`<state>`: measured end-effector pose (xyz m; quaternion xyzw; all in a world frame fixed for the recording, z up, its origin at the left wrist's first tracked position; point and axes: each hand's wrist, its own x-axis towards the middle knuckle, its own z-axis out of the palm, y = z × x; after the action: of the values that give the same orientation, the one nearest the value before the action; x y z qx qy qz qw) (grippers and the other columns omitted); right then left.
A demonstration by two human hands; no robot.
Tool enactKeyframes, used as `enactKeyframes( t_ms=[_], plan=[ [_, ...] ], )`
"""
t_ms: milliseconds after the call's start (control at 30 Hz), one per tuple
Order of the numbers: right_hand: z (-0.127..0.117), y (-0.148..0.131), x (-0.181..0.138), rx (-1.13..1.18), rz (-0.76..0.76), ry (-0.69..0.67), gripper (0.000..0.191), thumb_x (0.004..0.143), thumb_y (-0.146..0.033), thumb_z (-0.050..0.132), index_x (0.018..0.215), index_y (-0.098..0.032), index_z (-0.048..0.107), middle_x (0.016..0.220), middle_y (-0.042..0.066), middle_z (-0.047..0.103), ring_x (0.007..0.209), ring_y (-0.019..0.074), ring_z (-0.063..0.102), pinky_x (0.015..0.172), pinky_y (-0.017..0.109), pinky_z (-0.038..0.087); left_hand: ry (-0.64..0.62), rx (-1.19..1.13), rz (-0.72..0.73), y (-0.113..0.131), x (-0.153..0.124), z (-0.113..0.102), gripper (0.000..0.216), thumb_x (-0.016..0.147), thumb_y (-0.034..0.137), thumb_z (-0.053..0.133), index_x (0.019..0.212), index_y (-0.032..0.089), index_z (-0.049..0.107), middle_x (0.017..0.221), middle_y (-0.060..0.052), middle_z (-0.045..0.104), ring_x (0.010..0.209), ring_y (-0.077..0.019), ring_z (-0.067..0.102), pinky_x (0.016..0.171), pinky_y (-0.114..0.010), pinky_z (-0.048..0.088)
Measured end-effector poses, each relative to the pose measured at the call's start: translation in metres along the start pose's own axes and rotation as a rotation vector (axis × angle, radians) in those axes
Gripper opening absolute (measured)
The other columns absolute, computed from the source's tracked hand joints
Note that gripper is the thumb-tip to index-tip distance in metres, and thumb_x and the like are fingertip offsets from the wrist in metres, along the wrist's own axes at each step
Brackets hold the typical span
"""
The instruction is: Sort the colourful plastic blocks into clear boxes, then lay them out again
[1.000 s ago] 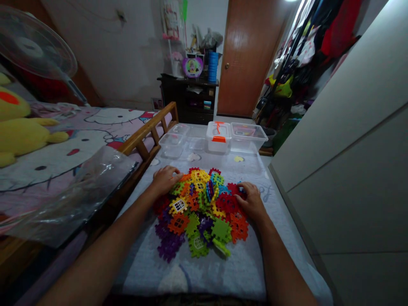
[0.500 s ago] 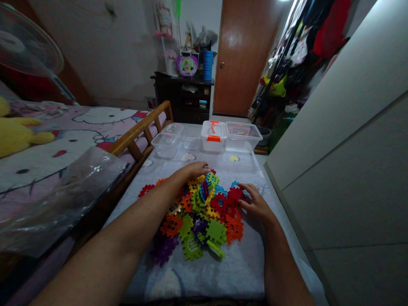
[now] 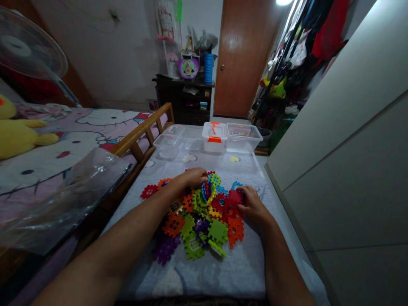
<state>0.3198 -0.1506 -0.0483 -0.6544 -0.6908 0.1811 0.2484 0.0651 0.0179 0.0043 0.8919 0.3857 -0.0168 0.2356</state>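
Observation:
A heap of toothed plastic building tiles, in green, orange, yellow, purple, blue and red, lies on the cloth in front of me, with a flat green tile (image 3: 218, 230) near its front. My left hand (image 3: 196, 176) reaches over the heap's far left side. Its fingers are bent down by a row of blue and purple tiles (image 3: 206, 190), and what they grip is hidden. At the right edge, my right hand (image 3: 254, 205) has thumb and fingers closed on a red tile (image 3: 235, 197). An orange tile (image 3: 236, 231) lies just below that hand.
Clear plastic boxes, one an open box (image 3: 244, 136), stand at the far end beside a lidded box (image 3: 214, 138) with orange clips. A wooden bed rail (image 3: 140, 131) runs along the left, and a pale cabinet (image 3: 344, 170) stands on the right. A plastic bag (image 3: 73, 195) lies at left.
My right hand's fingers have closed in on the red tile. My left hand has dropped slightly nearer, its fingers curling down into the heap. The view has shifted a little.

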Motion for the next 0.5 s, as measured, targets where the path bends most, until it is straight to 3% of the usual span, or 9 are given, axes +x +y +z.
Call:
enactKeyframes(
  t_ms=[100,200,300,500],
  plan=[
    [0.000,-0.002,0.000,-0.008,-0.001,0.019,0.055,0.068,-0.023,0.061,0.123,-0.023,0.057,0.123,0.008,0.054,0.119,0.0274,0.048,0.106,0.043,0.037,0.078,-0.014,0.000,0.001,-0.015,-0.002,0.038,0.088,0.036,0.050,0.111,0.016,0.072,0.113,-0.011,0.073,0.102,-0.0231,0.067,0.090,-0.029,0.049],
    [0.000,-0.004,-0.001,0.000,0.003,0.039,0.056,0.069,-0.027,0.063,0.125,-0.023,0.055,0.128,0.009,0.052,0.122,0.0278,0.046,0.108,0.043,0.035,0.259,-0.041,-0.031,-0.012,-0.039,-0.007,0.048,0.090,0.045,0.045,0.123,0.016,0.066,0.128,-0.012,0.066,0.117,-0.0256,0.061,0.104,-0.036,0.043],
    [0.001,-0.006,-0.001,0.000,0.002,0.051,0.053,0.069,-0.027,0.063,0.121,-0.023,0.057,0.127,0.009,0.052,0.121,0.0274,0.047,0.109,0.044,0.034,0.389,-0.068,-0.141,-0.045,-0.071,-0.011,0.054,0.089,0.054,0.042,0.122,0.018,0.065,0.132,-0.011,0.064,0.121,-0.0282,0.059,0.108,-0.043,0.040],
    [0.001,-0.001,0.002,0.055,-0.023,0.162,0.044,0.067,-0.026,0.064,0.111,-0.024,0.059,0.120,0.009,0.056,0.116,0.0280,0.050,0.105,0.045,0.039,0.544,-0.218,-0.452,-0.119,-0.129,-0.005,0.064,0.080,0.066,0.042,0.110,0.016,0.069,0.120,-0.012,0.071,0.114,-0.0307,0.064,0.102,-0.038,0.047]
  ],
)
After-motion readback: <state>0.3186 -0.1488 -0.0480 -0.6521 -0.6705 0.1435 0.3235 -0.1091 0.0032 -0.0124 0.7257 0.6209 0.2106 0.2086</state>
